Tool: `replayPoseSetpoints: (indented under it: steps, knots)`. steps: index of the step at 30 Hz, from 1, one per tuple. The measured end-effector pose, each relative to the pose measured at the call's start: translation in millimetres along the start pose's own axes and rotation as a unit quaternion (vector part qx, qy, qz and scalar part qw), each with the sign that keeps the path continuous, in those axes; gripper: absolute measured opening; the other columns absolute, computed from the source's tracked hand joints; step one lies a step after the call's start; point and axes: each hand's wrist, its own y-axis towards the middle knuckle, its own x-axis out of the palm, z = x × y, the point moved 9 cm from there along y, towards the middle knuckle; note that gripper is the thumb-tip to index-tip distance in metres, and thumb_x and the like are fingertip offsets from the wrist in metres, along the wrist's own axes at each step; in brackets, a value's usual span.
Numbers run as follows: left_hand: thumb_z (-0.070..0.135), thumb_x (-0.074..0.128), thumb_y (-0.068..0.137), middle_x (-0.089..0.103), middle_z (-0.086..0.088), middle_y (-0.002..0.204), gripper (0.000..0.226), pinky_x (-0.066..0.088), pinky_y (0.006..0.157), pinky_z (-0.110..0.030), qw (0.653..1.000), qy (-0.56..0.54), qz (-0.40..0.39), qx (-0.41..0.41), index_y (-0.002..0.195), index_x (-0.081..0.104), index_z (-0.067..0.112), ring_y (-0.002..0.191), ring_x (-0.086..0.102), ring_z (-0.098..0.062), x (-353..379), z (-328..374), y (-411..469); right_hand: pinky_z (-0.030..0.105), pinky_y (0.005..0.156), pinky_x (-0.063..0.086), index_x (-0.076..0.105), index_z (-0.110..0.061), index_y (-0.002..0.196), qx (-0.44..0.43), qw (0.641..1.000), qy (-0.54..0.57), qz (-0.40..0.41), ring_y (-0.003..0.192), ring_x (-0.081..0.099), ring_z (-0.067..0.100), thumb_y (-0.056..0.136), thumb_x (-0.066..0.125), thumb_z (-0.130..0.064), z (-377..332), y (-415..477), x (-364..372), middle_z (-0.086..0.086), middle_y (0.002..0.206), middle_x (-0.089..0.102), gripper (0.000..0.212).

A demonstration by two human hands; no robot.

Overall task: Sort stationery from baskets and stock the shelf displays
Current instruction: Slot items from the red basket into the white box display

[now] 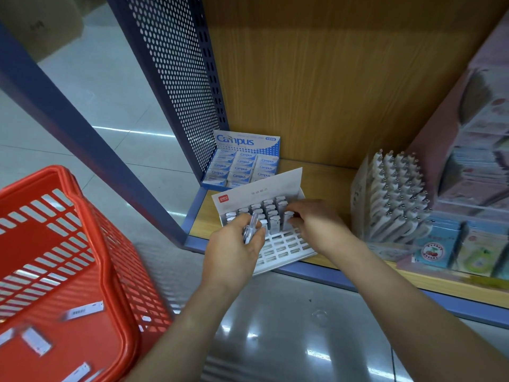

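Observation:
A white display box with a slotted grid stands on the wooden bottom shelf; its back rows hold several small white and grey items. My left hand grips a small bunch of the same clear and white items just above the box's front left. At the right end of a filled row, my right hand pinches one item standing in the box. A red plastic basket at the lower left holds a few more such pieces.
A blue Campus eraser box sits behind the display box in the shelf corner. A stand of white pens and pastel packets fill the shelf's right. A blue perforated side panel bounds the left. Glossy floor lies below.

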Motion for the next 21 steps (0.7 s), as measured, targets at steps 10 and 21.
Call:
replayPoseSetpoints:
  steps: [10,21]
  knots:
    - [0.036,0.06,0.092,0.051,0.009,0.055,0.03,0.033,0.048,-0.016,0.999,-0.012,-0.013,0.027,0.066,0.047,0.027,0.055,0.048,-0.009,3.4,10.2,-8.4,0.028,0.077,0.047,0.061,-0.019,0.116,0.012,0.996,-0.083,-0.007,0.101,0.06,0.026,0.097,0.049,-0.013,-3.6,-5.6,0.4,0.006,0.116,0.064,0.023]
    - [0.024,0.07,0.088,0.058,-0.006,0.058,0.012,0.042,0.046,-0.024,0.967,-0.23,-0.088,-0.064,0.086,0.061,0.016,0.041,0.049,-0.015,21.6,10.4,-22.6,0.027,0.067,0.045,0.059,-0.021,0.117,0.073,0.996,-0.026,-0.034,0.09,0.063,0.026,0.095,0.051,-0.016,2.3,-8.8,2.7,0.007,0.108,0.067,0.025]
